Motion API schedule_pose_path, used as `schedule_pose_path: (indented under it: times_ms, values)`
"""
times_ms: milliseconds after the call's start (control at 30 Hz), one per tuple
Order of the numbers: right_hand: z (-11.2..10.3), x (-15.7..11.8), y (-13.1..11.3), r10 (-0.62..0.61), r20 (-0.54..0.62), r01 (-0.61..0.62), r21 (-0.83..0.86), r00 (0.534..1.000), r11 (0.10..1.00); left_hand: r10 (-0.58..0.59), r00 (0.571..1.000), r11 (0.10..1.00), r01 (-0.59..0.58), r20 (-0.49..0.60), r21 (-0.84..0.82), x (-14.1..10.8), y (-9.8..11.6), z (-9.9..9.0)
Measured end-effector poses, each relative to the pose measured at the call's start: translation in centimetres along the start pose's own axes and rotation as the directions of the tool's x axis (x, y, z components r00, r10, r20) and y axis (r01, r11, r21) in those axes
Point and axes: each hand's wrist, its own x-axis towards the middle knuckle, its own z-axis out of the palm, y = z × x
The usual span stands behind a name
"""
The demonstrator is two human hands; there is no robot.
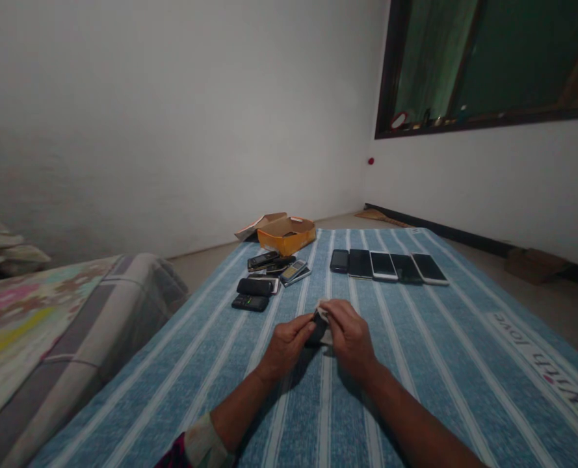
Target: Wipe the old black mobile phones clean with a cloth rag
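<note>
My left hand (pixel 286 346) and my right hand (pixel 350 335) meet above a blue-and-white striped bedsheet (pixel 406 364). Between them is a small dark phone (pixel 316 330), gripped by my left hand and partly hidden by my fingers. My right fingers pinch a white cloth (pixel 324 313) against its upper end. Farther up on the left lies a loose group of several keypad phones (pixel 269 276). Several touchscreen smartphones (pixel 383 266) stand out in a row at the far right, lying flat and side by side.
An open orange cardboard box (pixel 286 235) sits at the sheet's far edge. A patterned mattress or cushion (pixel 39 325) lies to the left, and white walls and a dark-framed window (pixel 484 68) rise beyond. A brown cardboard piece (pixel 535 265) lies on the floor at right.
</note>
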Motion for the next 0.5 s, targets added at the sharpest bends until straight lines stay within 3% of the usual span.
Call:
schedule_pose_path:
  times_ms: [200, 500]
  values:
    - [0.02, 0.3, 0.59, 0.203, -0.053, -0.192, 0.153, 0.978, 0.969, -0.055, 0.998, 0.995, 0.053, -0.018, -0.087, 0.28, 0.03, 0.06]
    - [0.46, 0.13, 0.18, 0.241, -0.046, -0.23, 0.169, 0.969, 0.958, -0.099, 0.995, 0.985, 0.095, -0.021, -0.144, -0.17, -0.07, -0.16]
